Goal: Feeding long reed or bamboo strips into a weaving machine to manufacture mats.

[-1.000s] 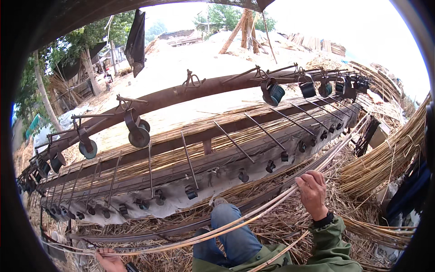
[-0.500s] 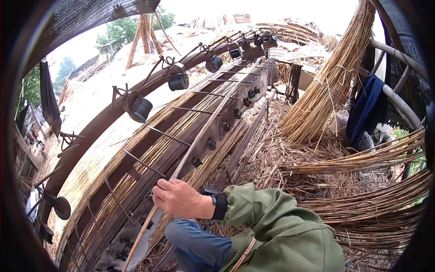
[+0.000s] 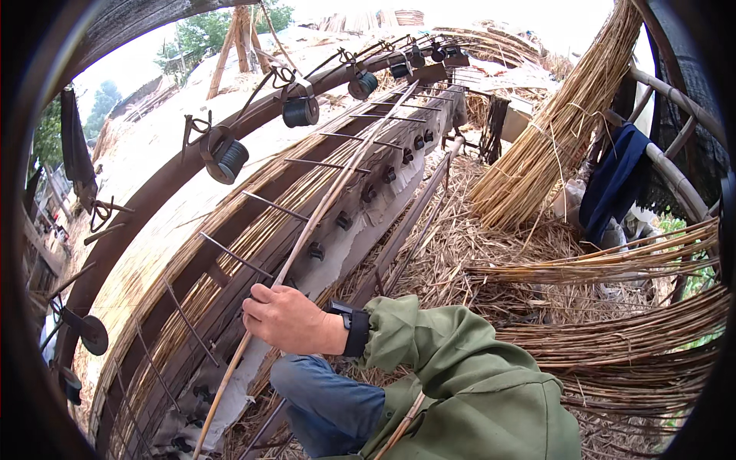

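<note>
My right hand (image 3: 287,318), in a green sleeve with a dark wrist strap (image 3: 356,330), is closed around a long thin reed stalk (image 3: 326,203). The stalk slants from the bottom left up to the far end of a long weaving frame, crossing over the metal pins (image 3: 276,205) that stick out of its dark beam (image 3: 261,272). Spools of dark wire (image 3: 228,159) hang along the curved rail (image 3: 165,192) beyond. A second stalk (image 3: 405,425) lies by my blue-trousered knee, partly behind my sleeve. My left hand is out of sight.
A tall tied reed bundle (image 3: 556,130) leans at the back right. More stalk bundles (image 3: 621,337) lie at the right. Loose straw (image 3: 452,245) covers the ground. A dark blue cloth (image 3: 613,184) hangs on a pole rail (image 3: 678,184). Woven reed matting (image 3: 146,307) spreads beyond the frame.
My right hand has shifted a little left and down, still gripping the stalk. The stalk's far part has moved left across the pins. The whole view has shifted slightly.
</note>
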### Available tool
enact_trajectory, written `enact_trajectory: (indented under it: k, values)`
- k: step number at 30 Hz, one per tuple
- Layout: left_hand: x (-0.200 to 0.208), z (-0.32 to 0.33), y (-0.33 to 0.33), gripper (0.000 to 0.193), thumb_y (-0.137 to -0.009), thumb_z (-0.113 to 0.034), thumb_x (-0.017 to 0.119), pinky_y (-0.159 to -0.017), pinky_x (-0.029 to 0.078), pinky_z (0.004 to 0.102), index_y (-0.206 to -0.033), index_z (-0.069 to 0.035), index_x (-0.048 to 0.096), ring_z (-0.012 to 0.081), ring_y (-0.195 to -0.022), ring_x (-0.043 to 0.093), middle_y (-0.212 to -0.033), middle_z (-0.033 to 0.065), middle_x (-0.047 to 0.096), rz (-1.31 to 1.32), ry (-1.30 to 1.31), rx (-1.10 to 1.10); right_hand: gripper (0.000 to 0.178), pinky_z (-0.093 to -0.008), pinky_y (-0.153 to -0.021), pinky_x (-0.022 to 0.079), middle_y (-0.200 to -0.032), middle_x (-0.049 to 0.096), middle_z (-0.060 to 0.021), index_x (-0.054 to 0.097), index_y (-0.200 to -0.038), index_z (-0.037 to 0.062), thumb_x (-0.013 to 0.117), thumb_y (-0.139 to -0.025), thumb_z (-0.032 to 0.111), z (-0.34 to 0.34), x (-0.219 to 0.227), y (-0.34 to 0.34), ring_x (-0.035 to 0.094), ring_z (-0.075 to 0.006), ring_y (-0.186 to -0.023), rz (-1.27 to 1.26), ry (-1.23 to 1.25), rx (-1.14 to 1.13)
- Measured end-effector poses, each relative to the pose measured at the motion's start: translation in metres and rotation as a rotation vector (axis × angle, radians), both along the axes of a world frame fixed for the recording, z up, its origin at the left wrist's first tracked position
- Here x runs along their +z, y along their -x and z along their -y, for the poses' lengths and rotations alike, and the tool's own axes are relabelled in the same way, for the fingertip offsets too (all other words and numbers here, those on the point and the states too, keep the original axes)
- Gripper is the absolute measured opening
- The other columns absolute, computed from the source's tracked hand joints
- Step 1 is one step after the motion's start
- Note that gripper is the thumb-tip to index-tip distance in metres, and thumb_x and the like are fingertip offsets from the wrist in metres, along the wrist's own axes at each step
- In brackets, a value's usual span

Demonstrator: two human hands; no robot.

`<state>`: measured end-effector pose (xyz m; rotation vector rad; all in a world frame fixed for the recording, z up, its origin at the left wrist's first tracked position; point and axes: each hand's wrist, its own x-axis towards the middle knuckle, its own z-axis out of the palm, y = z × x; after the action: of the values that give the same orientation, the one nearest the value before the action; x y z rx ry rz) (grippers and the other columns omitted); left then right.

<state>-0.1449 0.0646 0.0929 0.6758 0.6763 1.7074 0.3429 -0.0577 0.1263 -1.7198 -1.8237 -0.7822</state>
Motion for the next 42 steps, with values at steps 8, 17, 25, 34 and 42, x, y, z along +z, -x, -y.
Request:
enact_trajectory:
  k: [8,17,25,34,42]
  values:
    - [0.022,-0.023,-0.036,0.022,-0.092,-0.022,0.048,-0.057,0.044,0.0244,-0.104,-0.004,0.051,0.0102,-0.061,0.045,-0.075,0.0020,0.049,-0.071,0.064,0.343,0.021,-0.0272,-0.063,0.045,-0.077,0.047,-0.0023,0.056,-0.086,0.0070,0.053,-0.067,0.014,0.000,0.007,-0.007,0.047,-0.0188,-0.078,0.048,0.035,-0.009]
    - [0.033,-0.042,-0.041,0.016,-0.089,-0.014,0.052,-0.064,0.051,0.0268,-0.101,-0.005,0.047,0.0176,-0.076,0.058,-0.089,0.0087,0.057,0.155,-0.010,0.001,0.018,-0.0390,-0.066,0.044,-0.082,0.053,-0.0088,0.057,-0.082,0.0033,0.064,-0.066,0.000,-0.111,0.030,0.001,0.051,-0.0286,-0.080,0.056,0.081,0.002]
    - [-0.021,0.027,-0.083,0.019,-0.092,-0.018,0.049,-0.070,0.047,0.0235,-0.105,-0.004,0.051,0.0101,-0.079,0.056,-0.092,0.0034,0.057,-0.309,0.053,-0.666,0.027,-0.0412,-0.072,0.044,-0.097,0.054,-0.0139,0.055,-0.098,0.0030,0.062,-0.072,0.004,-0.168,0.033,0.001,0.055,-0.0346,-0.086,-0.171,0.153,0.057]
    - [-0.087,0.129,-0.072,0.027,-0.092,-0.024,0.045,-0.077,0.042,0.0336,-0.109,-0.003,0.052,0.0202,-0.083,0.052,-0.094,0.0113,0.056,-0.602,-0.365,-1.206,0.034,-0.0386,-0.075,0.047,-0.097,0.059,-0.0162,0.058,-0.102,0.0021,0.065,-0.076,0.023,0.011,-0.033,0.151,0.057,-0.0337,-0.087,-0.373,0.804,0.716]
    - [-0.025,0.129,-0.098,0.020,-0.092,-0.019,0.047,-0.073,0.042,0.0381,-0.096,-0.002,0.057,0.0271,-0.080,0.051,-0.087,0.0120,0.056,-0.613,-0.677,-1.060,0.021,-0.0390,-0.063,0.044,-0.082,0.057,-0.0170,0.056,-0.090,0.0007,0.062,-0.078,0.016,0.036,-0.055,0.181,0.057,-0.0334,-0.073,-0.914,1.279,1.073]
